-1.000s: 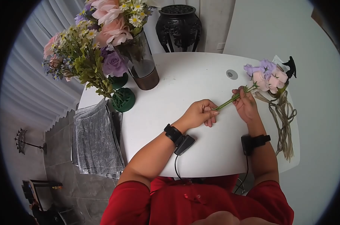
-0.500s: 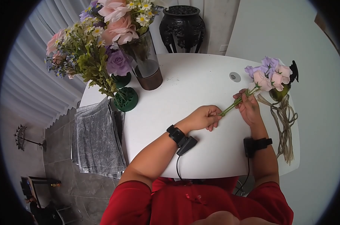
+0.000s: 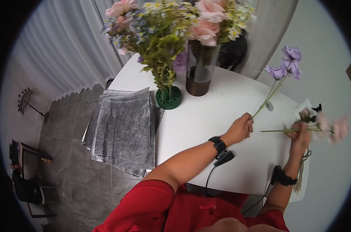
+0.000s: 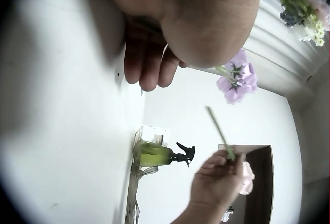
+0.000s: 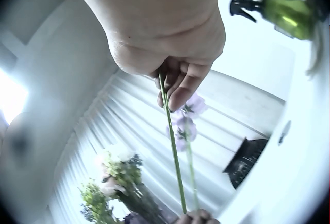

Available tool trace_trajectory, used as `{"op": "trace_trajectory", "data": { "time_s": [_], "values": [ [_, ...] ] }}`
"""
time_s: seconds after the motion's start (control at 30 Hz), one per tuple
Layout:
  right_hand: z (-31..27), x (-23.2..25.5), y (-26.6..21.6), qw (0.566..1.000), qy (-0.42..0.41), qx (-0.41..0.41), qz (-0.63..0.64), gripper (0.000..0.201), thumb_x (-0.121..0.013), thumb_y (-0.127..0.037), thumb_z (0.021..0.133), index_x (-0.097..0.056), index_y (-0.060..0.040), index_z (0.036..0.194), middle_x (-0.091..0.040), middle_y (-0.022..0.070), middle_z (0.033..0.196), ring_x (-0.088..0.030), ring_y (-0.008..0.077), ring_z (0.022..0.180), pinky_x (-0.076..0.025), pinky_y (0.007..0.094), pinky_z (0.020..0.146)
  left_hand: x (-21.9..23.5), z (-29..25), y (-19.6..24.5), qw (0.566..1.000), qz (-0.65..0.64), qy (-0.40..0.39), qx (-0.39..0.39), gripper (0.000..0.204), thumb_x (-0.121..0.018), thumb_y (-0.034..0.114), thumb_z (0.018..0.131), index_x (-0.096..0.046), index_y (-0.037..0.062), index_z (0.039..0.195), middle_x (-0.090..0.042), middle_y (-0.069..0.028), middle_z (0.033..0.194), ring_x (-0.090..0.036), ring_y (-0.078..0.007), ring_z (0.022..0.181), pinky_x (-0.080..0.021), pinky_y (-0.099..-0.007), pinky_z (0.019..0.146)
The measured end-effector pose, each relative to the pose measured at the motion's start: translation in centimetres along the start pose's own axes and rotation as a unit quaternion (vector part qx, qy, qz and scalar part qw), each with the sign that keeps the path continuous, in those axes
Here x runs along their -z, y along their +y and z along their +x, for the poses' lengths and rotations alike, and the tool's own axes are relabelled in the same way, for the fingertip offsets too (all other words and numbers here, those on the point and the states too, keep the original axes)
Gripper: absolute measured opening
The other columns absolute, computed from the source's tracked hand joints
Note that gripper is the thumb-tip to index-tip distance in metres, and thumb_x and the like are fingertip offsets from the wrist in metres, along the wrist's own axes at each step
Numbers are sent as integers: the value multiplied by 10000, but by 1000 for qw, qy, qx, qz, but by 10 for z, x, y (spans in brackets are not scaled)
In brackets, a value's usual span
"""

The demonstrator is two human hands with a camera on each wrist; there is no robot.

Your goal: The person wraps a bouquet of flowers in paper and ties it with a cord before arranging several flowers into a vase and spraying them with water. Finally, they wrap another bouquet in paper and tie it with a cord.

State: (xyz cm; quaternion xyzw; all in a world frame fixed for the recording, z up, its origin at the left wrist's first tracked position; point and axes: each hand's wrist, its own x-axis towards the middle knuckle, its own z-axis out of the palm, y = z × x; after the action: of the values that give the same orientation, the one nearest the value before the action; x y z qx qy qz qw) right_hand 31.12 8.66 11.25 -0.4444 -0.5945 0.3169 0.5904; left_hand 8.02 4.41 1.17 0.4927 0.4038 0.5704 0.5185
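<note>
In the head view my left hand (image 3: pixel 240 128) grips the lower stem of a purple artificial flower (image 3: pixel 291 63), whose several blooms rise over the far right of the table. Farther right, my right hand (image 3: pixel 299 136) pinches a pink artificial flower (image 3: pixel 339 129) by its stem, blooms pointing right and bare stem end toward the left hand. The two flowers are apart. From the right wrist, the green stem (image 5: pixel 174 149) runs out of my fingers. The left wrist view shows the purple blooms (image 4: pixel 238 80) beyond my palm, which hides the grip there.
A glass vase (image 3: pixel 198 75) of flowers and a green flower holder (image 3: pixel 169 101) with a bouquet stand at the back left. Grey sheets (image 3: pixel 123 127) overhang the left edge. A green spray bottle (image 4: pixel 154 154) and loose ribbon strands (image 3: pixel 300 174) lie at the right.
The single bunch held by both hands is now parted: the left hand keeps the purple flower, while the right has drawn the pink one to the right. The head view has turned left.
</note>
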Motion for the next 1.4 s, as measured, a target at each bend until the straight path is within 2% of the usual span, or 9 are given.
{"op": "trace_trajectory", "data": {
  "time_s": [0.13, 0.27, 0.37, 0.4, 0.63, 0.8, 0.97, 1.33, 1.4],
  "values": [
    [-12, -43, -85, 989, -16, 69, 133, 414, -426, -352, 986, -555, 36, 918, -591, 120, 784, -561, 142, 601, -498, 267, 583, -1, 5, -15, 995, 56, 13, -81, 105, -377, 95, 966, -455, 27, 952, -515, -72, 674, -442, -158, 565, -398, -308, 569],
    [-29, -139, -115, 950, -281, 115, 68, 353, -443, -298, 985, -537, 41, 947, -615, 131, 859, -631, 175, 735, -539, 295, 680, -1, 3, -15, 985, 101, 40, -133, 124, -420, 106, 939, -484, 13, 992, -563, -133, 723, -536, -255, 654, -440, -364, 639],
    [-38, -222, -105, 914, -365, 84, 154, 255, -494, -213, 967, -538, 38, 970, -629, 113, 888, -647, 176, 799, -546, 282, 688, 1, 6, -12, 977, 185, 15, -109, 184, -408, 97, 931, -484, -11, 1060, -598, -235, 961, -559, -421, 923, -437, -452, 796],
    [-42, -247, -105, 905, -381, 71, 174, 228, -506, -192, 962, -541, 33, 979, -635, 103, 883, -647, 169, 804, -546, 274, 680, -6, 37, -61, 960, 194, 14, -201, 219, -421, 98, 921, -487, -9, 1101, -588, -241, 1032, -554, -403, 971, -438, -437, 823],
    [-47, -328, -101, 896, -418, 137, 58, 264, -533, -243, 946, -578, 16, 924, -653, 82, 803, -644, 143, 726, -527, 259, 612, -23, 63, -56, 979, 95, 2, -180, 210, -443, 121, 924, -501, 13, 1095, -582, -196, 1059, -555, -340, 978, -444, -408, 820],
    [-45, -342, -95, 889, -430, 148, -54, 282, -542, -257, 945, -561, 24, 959, -632, 85, 886, -640, 135, 775, -548, 252, 634, -13, 52, -57, 987, 13, -15, -159, 203, -462, 140, 926, -513, 32, 1091, -577, -159, 1081, -556, -288, 984, -450, -384, 816],
    [-44, -357, -87, 889, -408, 193, -77, 292, -554, -292, 920, -589, -3, 935, -632, 132, 701, -616, 236, 580, -484, 343, 589, -15, 44, -56, 988, -66, -32, -139, 196, -481, 159, 928, -525, 51, 1086, -572, -121, 1104, -556, -235, 990, -455, -360, 813],
    [-54, -365, -74, 864, -459, 149, -145, 301, -555, -215, 924, -556, 61, 1044, -636, 126, 875, -648, 173, 720, -524, 289, 614, -4, 24, -57, 969, -215, -75, -95, 183, -518, 197, 933, -549, 89, 1077, -562, -46, 1149, -558, -130, 1002, -466, -312, 807],
    [-53, -360, -66, 870, -446, 174, -117, 320, -572, -219, 914, -553, 67, 1056, -640, 133, 887, -656, 179, 762, -527, 296, 645, -10, 31, -68, 917, -376, -100, -86, 174, -519, 185, 927, -545, 75, 1059, -554, -54, 1139, -555, -123, 952, -464, -307, 768]
  ]
}}
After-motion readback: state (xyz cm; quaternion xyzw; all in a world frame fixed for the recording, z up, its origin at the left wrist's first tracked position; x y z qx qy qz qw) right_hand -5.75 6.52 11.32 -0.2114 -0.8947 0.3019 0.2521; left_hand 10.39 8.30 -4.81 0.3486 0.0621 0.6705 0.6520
